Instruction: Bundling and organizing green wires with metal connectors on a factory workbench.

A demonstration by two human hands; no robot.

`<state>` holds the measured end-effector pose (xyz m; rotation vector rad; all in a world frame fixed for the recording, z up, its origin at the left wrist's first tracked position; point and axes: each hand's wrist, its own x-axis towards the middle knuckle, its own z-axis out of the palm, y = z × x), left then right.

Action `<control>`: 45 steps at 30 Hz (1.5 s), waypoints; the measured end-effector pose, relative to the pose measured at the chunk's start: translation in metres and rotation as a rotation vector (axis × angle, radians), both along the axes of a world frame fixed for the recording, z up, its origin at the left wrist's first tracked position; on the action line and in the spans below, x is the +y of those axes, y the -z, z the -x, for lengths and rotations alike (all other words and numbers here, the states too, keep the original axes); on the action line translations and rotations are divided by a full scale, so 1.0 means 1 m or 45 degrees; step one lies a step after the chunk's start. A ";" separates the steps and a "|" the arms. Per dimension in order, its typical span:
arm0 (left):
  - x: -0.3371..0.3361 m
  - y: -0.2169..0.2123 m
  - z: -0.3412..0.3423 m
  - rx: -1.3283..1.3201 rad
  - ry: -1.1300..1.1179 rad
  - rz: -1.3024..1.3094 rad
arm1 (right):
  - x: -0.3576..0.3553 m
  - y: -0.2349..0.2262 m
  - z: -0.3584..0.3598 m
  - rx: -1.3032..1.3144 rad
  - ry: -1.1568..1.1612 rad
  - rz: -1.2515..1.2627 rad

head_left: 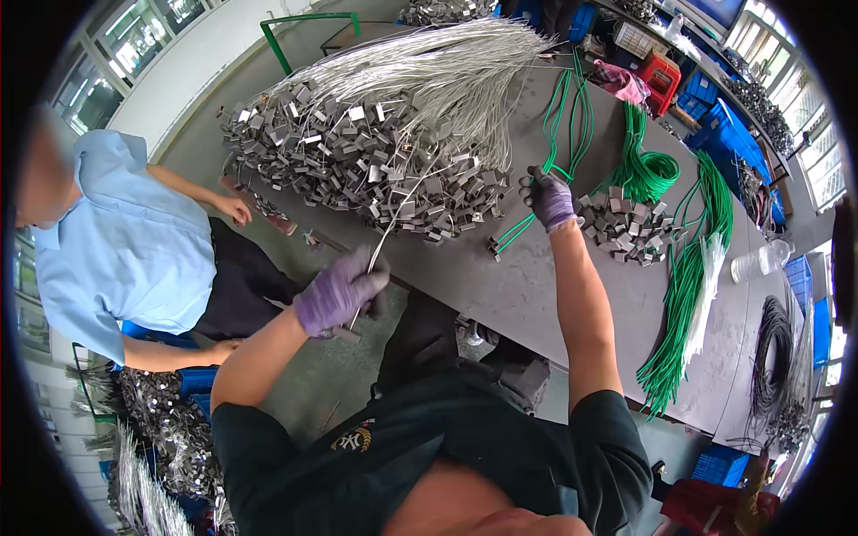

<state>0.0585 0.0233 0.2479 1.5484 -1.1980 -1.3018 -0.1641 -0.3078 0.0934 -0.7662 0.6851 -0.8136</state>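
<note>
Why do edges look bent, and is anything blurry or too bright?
In the head view, the fisheye lens bows the flat grey table and leaves black corners; in that view, the purple-gloved left hand looks slightly soft, perhaps from motion; also there, the bright glass windows at upper right look washed out.

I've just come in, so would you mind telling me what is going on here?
At a grey table, a person's gloved left hand grips a silvery wire, while the gloved right hand holds green cords. A large heap of metal pieces lies ahead, between the hands and the pale wires. A co-worker in a light blue shirt is at the left.
</note>
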 end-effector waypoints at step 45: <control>0.298 0.167 0.054 -1.080 0.001 -0.333 | 0.185 -0.006 -0.126 -0.478 0.097 -0.634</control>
